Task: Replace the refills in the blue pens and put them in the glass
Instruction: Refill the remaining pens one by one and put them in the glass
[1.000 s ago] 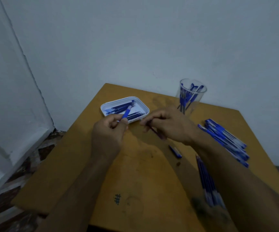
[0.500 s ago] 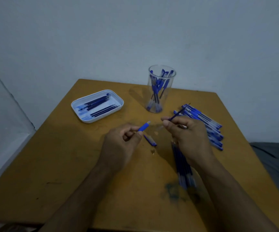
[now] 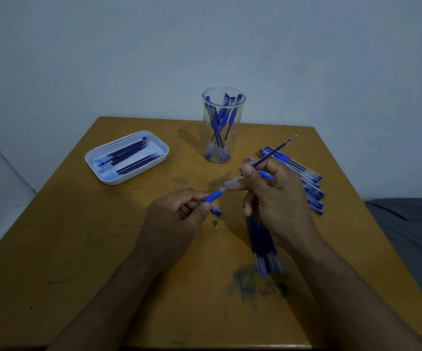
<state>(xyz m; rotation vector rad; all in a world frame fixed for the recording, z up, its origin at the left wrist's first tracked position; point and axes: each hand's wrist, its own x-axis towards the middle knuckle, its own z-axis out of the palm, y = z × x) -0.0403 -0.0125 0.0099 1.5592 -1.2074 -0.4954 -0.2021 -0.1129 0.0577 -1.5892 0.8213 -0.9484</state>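
My left hand [image 3: 179, 214] pinches a blue-gripped pen barrel [image 3: 217, 193] that points up and right. My right hand [image 3: 278, 198] pinches a thin dark refill [image 3: 273, 152], its tip aimed up and right over the pen pile, and its fingertips touch the barrel's clear end. A clear glass [image 3: 222, 127] with several blue pens stands at the back middle of the table. A white tray [image 3: 126, 158] at the back left holds several refills.
A pile of blue pens [image 3: 308, 181] lies right of my right hand. A bundle of refills [image 3: 263, 247] lies under my right wrist. A blue cap [image 3: 215, 211] and a small metal tip [image 3: 215, 223] lie between my hands on the wooden table [image 3: 78, 249].
The camera has swung to centre the table. My hands have come together, and my right fingertips now touch the barrel's end. The refill sticks further out of my right hand.
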